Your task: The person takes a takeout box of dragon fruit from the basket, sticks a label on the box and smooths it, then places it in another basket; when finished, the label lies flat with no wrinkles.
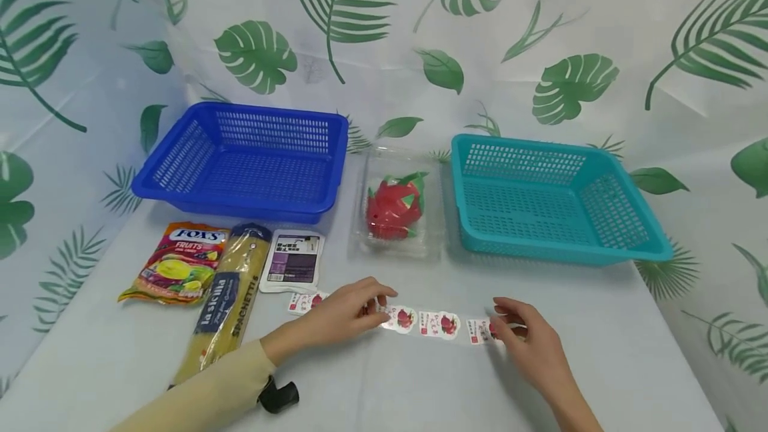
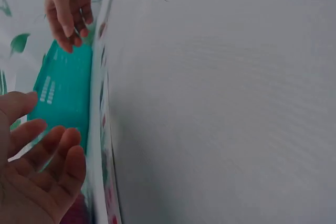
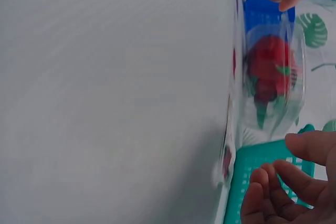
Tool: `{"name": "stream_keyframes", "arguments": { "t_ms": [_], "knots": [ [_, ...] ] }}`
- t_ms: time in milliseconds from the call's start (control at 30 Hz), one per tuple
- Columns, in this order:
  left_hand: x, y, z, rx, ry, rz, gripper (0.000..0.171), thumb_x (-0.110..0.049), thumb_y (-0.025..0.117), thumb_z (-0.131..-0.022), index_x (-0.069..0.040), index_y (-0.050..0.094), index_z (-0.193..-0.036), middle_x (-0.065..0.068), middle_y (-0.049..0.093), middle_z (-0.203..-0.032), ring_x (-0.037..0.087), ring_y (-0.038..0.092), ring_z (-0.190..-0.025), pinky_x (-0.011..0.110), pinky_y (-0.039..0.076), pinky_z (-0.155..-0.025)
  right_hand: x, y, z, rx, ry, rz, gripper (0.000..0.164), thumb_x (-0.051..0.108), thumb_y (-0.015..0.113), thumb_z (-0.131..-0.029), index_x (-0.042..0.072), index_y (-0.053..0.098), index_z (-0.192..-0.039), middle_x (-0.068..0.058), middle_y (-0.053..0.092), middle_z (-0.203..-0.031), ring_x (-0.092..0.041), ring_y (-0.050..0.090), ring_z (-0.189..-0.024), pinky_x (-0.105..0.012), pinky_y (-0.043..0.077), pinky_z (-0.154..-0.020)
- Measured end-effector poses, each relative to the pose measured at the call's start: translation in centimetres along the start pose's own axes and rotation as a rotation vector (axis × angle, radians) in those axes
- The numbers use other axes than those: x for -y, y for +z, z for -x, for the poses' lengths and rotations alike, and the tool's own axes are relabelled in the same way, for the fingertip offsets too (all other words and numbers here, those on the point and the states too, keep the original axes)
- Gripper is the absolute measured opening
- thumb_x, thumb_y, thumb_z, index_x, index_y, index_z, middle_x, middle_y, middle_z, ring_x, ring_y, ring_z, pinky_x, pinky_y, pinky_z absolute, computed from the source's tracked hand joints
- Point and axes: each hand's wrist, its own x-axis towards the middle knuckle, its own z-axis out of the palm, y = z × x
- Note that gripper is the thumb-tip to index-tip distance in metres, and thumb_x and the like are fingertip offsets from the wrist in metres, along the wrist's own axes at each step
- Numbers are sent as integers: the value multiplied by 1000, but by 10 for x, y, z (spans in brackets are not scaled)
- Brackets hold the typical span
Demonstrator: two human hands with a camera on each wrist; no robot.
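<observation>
A clear strip of stickers (image 1: 440, 325) printed with red dragon fruit lies across the table in the head view. My left hand (image 1: 345, 312) is above its left part, hiding some of the labels; its fingers are loosely bent, and the left wrist view shows no thing between them. Over the right end of the strip is my right hand (image 1: 531, 345), also with relaxed fingers and nothing in its grasp in the right wrist view. Behind the strip, a red dragon fruit (image 1: 394, 209) with green tips sits inside a transparent plastic box (image 1: 429, 242).
A blue basket (image 1: 240, 209) stands at the back left, a teal basket (image 1: 564, 251) at the back right. Left of the strip lie a candy bag (image 1: 180, 262), a spaghetti pack (image 1: 231, 285) and a white packet with a purple label (image 1: 294, 260). Leaf-printed cloth hangs behind.
</observation>
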Motion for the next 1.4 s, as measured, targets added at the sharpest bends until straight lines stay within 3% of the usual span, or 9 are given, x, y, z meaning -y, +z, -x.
{"name": "stream_keyframes", "arguments": {
  "t_ms": [133, 467, 667, 967, 1400],
  "knots": [
    [-9, 9, -19, 125, 27, -90, 36, -20, 63, -97, -5, 59, -130, 1, 60, -102, 3, 56, -85, 14, 46, -76, -13, -5, 7, -33, 9, 61, 38, 18, 68, -93, 3, 60, -126, -10, 66, -113, -23, 62, -97, -25, 53, -78],
    [-27, 34, -80, 333, 136, -259, 31, -25, 65, -96, -11, 67, -124, -2, 61, -111, 4, 55, -100, 10, 40, -88, -23, -9, 7, 127, 126, 74, 46, 20, 71, -90, -5, 58, -126, -16, 61, -115, -25, 61, -98, -37, 55, -81],
    [-29, 47, -105, 420, 108, -263, 27, -21, 70, -92, -11, 71, -118, -5, 62, -101, 2, 51, -87, 9, 39, -79, -24, -13, 5, 160, 109, 99, 44, 18, 71, -89, -8, 59, -123, -16, 62, -109, -26, 63, -94, -34, 56, -74],
    [-24, 61, -111, 446, 71, -196, 20, -14, 72, -90, -10, 74, -109, -7, 58, -87, 1, 47, -77, 8, 37, -71, -24, -13, 2, 176, 103, 107, 43, 17, 74, -87, -8, 60, -119, -14, 60, -104, -24, 64, -89, -29, 54, -66],
    [-19, 65, -113, 444, 39, -141, 19, -12, 73, -89, -10, 72, -108, -8, 56, -87, 1, 48, -78, 9, 39, -72, -20, -15, -2, 183, 51, 122, 24, 12, 72, -87, -1, 64, -106, -9, 63, -99, -20, 63, -86, -34, 53, -72]
  ]
}}
